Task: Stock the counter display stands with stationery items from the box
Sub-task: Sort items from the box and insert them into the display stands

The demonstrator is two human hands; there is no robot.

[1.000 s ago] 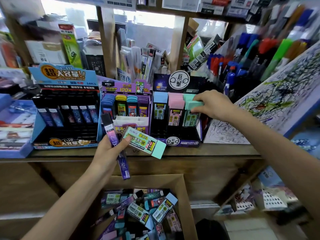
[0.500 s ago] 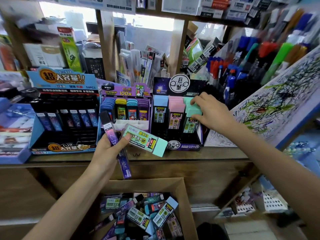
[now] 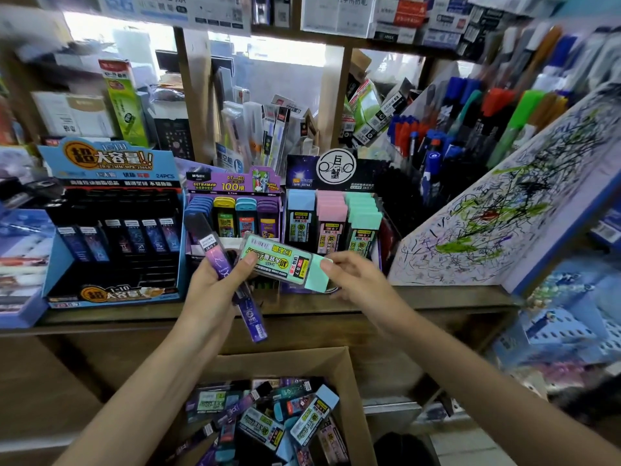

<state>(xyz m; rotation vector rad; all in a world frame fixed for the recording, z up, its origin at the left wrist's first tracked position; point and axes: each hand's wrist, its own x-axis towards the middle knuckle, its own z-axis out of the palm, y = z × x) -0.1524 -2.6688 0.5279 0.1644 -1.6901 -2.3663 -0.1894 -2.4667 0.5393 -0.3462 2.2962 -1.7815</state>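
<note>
1. Just below the centre of the frame, the left hand [image 3: 215,290] holds two lead cases at once: its fingers are clamped on a slim purple case [image 3: 232,277] and on the left end of a mint-green case [image 3: 285,262].
2. The right hand [image 3: 356,280] pinches the green case's right end, so the step in hand appears to be a hand-over.
3. Next, likely: carry it up to the mint column of the three-colour stand [image 3: 336,216], centre right, which looks nearly full.
4. Room is tight: the scribbled test board [image 3: 497,213] crowds the right, the worktop [image 3: 437,297] edge lies just below the hands, and the supply box [image 3: 349,381] sits at bottom centre.
</note>
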